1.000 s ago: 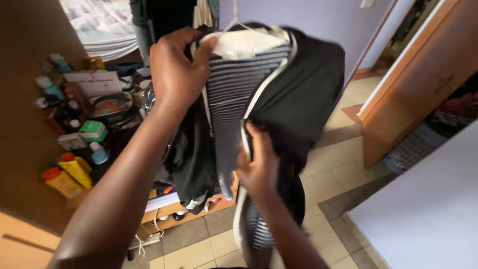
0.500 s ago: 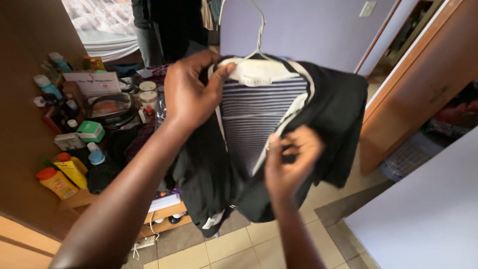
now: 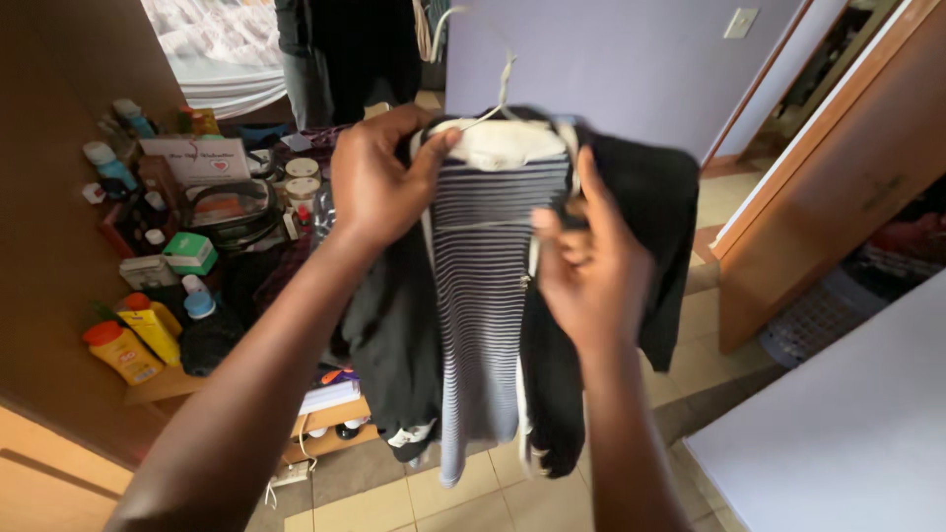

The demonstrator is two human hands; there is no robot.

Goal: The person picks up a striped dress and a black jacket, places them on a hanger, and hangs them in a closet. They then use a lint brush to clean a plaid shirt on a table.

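Head view: looks down on two bare hands holding up a garment in front of a cluttered shelf unit and a tiled floor.
Left hand (image 3: 379, 182): raised at the upper left of the garment; thumb and fingers pinched together on the cloth at the collar edge. Grip: narrow, closed on the garment.
Right hand (image 3: 591, 266): raised at the right side of the striped panel; fingers curled onto the pale front edge just below the collar. Grip: closed on the garment, thumb side partly hidden by the cloth.
Garment (image 3: 483, 296): black outer cloth with a navy-and-white striped inner panel and a cream neck band; hangs between the two hands, upright, lower hem free above the floor.
Hanger (image 3: 506, 84): thin pale wire, hook rising from the collar; shoulders hidden inside the garment.
Shelf unit (image 3: 330, 414): wooden, left of the garment and partly behind it.
Bottles (image 3: 148, 335): yellow with orange caps, standing at the near left corner of the shelf unit, well apart from the hands.
Green-lidded jar (image 3: 189, 251): near the bottles, further back.
Floor (image 3: 473, 498): beige and grey tiles, below the hem.
White surface (image 3: 847, 433): lower right, apart from the garment.
Wooden door (image 3: 828, 167): right, standing open.
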